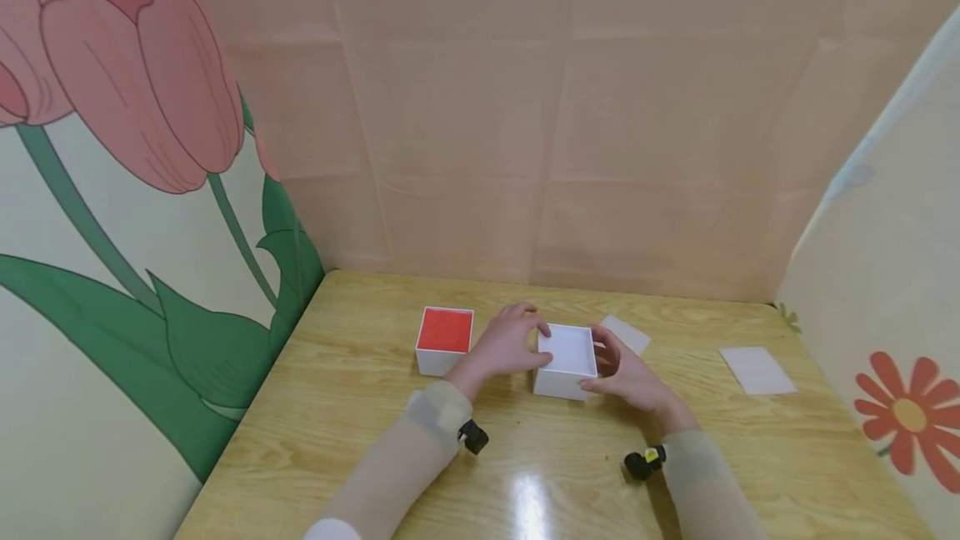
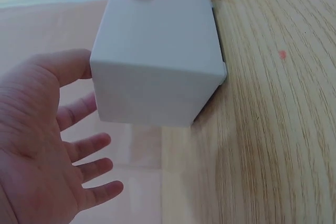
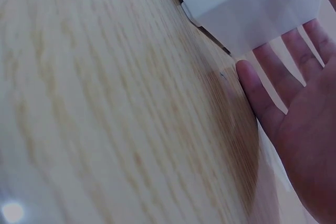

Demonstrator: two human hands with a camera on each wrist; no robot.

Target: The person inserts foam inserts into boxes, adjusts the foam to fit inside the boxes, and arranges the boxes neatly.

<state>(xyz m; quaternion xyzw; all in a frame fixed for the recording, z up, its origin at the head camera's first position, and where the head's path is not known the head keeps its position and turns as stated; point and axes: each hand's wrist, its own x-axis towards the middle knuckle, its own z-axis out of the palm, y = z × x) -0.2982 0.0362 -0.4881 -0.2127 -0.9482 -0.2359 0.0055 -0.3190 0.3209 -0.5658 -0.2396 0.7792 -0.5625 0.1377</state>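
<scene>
Nearest the camera, on the near side of the white box [image 1: 561,385]: beige sleeves [image 1: 390,473]. Under the white box: wood-grained table [image 1: 285,440]. At its right, right hand [image 1: 628,375], thumb on the near face, fingers round the side, in a hold; at its left, left hand [image 1: 508,344], fingers loosely spread, thumb and forefinger touching the rim. Handling judged in mid-course. Inside the rim, a shallow white recess; contents below not discernible. Left of the white box: red-faced box [image 1: 444,363], red surface within a white rim, judged set aside. Right of the white box: nearer white square [image 1: 633,338] and farther white square [image 1: 757,371], flat, outside both boxes, apparently unhandled.
</scene>
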